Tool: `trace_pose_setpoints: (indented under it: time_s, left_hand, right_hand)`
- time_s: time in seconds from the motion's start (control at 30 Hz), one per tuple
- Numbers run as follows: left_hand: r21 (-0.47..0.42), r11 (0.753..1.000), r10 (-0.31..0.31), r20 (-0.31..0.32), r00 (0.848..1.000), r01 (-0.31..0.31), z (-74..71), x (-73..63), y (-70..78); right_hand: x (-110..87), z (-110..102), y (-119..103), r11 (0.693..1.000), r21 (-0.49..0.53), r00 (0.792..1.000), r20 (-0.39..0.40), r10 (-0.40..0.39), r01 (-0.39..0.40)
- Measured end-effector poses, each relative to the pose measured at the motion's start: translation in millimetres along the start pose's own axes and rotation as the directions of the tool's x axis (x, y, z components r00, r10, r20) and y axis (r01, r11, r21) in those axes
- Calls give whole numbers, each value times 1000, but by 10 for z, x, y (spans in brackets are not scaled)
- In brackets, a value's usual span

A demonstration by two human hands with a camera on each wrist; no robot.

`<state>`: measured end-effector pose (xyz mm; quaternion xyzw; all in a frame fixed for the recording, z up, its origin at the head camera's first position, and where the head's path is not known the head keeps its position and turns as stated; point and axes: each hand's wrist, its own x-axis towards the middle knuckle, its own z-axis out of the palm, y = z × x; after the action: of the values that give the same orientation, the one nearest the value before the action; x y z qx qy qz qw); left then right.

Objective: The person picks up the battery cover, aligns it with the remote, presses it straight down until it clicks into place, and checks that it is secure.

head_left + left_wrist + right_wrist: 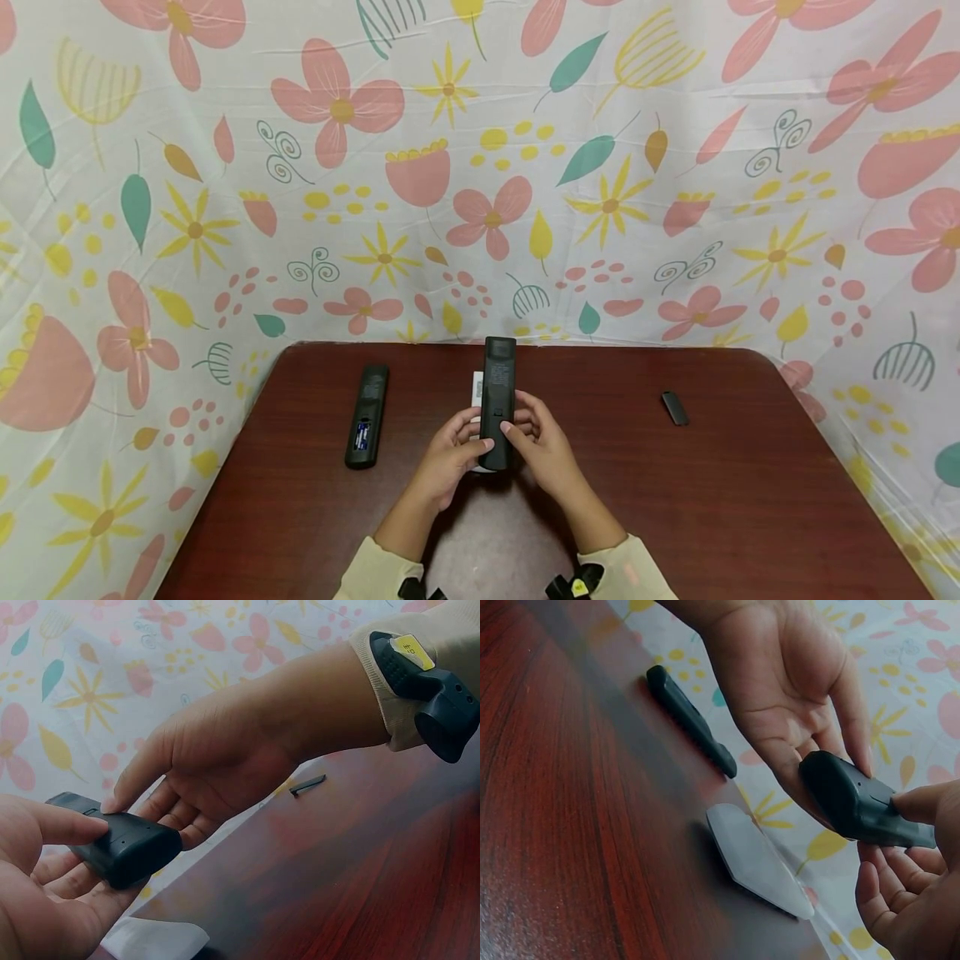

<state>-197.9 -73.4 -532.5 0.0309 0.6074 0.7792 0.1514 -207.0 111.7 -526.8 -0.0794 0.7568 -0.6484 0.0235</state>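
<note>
A black remote control (498,392) is held back side up between both hands, above the table. My left hand (448,458) grips its left side, the thumb lying on the back near the lower end. From the other side my right hand (546,446) grips it, with its thumb on the back by the battery cover's latch. In the right wrist view the held remote (847,796) is tilted, and its battery cover appears to be in place. Partly hidden beneath it in the head view, a white remote-like object (477,387) lies on the table.
Left on the dark red table (712,508) lies another black remote control (371,387), its battery compartment uncovered with blue batteries (362,435) showing. A loose black battery cover (674,408) rests at the right. Behind the table hangs a flowered cloth (495,283).
</note>
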Motion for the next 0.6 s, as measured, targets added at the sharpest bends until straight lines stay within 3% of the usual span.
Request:
trace_pose_setpoints:
  time_s: [0.6]
  left_hand:
    - [-5,1000,-14,-9,1000,14,26,-20,26]
  right_hand:
    - [10,9,23,1000,4,1000,-5,-2,2]
